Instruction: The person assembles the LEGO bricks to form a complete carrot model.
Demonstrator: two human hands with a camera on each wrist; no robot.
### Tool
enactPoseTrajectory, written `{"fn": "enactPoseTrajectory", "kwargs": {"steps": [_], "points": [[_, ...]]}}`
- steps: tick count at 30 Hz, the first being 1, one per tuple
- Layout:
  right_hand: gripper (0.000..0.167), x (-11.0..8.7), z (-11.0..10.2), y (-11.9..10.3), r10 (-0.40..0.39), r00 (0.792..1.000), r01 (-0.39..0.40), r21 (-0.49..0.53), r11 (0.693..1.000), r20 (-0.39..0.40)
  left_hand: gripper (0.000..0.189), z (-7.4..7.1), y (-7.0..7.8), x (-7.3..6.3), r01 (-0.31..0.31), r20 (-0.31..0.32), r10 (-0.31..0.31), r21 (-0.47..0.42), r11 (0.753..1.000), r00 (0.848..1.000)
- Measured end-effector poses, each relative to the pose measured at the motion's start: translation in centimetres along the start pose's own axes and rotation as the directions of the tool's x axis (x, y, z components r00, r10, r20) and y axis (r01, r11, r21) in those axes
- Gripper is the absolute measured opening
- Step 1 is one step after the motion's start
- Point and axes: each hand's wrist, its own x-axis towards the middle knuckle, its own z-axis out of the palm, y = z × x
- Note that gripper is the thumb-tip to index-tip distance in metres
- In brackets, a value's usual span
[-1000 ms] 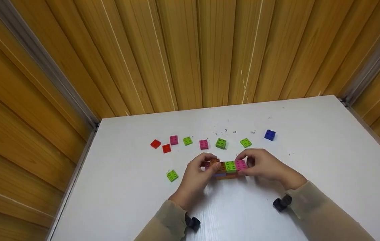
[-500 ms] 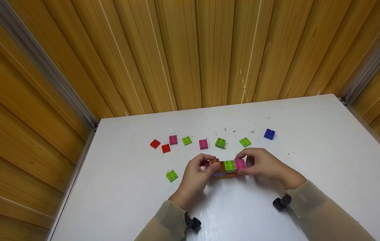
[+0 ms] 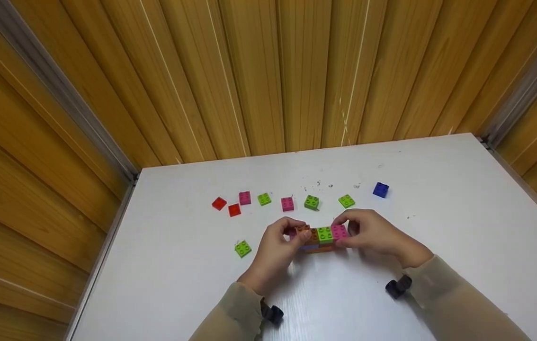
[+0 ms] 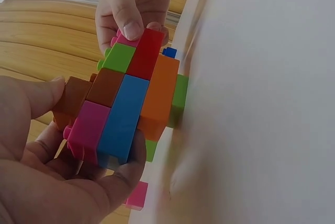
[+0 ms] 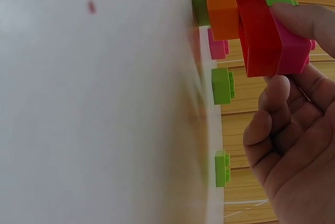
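A wall of stacked toy building bricks stands low over the table between both hands. My left hand (image 3: 275,246) grips its left end, with the thumb against the raised brown brick (image 4: 70,98) and fingers curled by the blue brick (image 4: 124,116). At the other end my right hand (image 3: 377,234) pinches the top pink brick (image 5: 293,51), beside the lime brick (image 3: 325,234). Beneath that top row run the blue brick and a red brick (image 5: 257,30), then an orange brick (image 4: 159,96), with a green brick (image 4: 178,101) lowest. The far side is hidden in the head view.
Loose bricks lie in a row behind the hands on the white table (image 3: 178,284): red (image 3: 219,203), pink (image 3: 245,198), green (image 3: 311,202) and blue (image 3: 380,190) ones among them. A lime brick (image 3: 243,248) lies left of my left hand. Wood-patterned panels (image 3: 259,80) surround the table.
Both hands keep nearly the same hold on the brick wall. The head view has shifted very slightly; the loose bricks have not moved.
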Motion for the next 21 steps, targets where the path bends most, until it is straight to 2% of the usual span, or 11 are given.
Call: {"fn": "enactPoseTrajectory", "kwargs": {"steps": [8,15,21], "points": [[0.037,-0.01,-0.14,-0.06,-0.013,1.000,0.013,-0.001,1.000,0.002,0.017,-0.02,0.01,0.07,0.016,0.003,-0.016,0.004,1.000,1.000],[0.038,-0.16,-0.22,-0.08,0.006,1.000,-0.006,-0.009,1.000,0.016,0.023,-0.34,-0.28,0.02,0.029,0.046,-0.030,0.007,1.000,0.998],[0.038,-0.26,-0.41,-0.47,0.013,0.999,-0.013,0.011,1.000,0.045,0.023,-0.31,-0.40,-0.20,0.030,0.054,-0.031,0.015,0.999,0.998]]}}
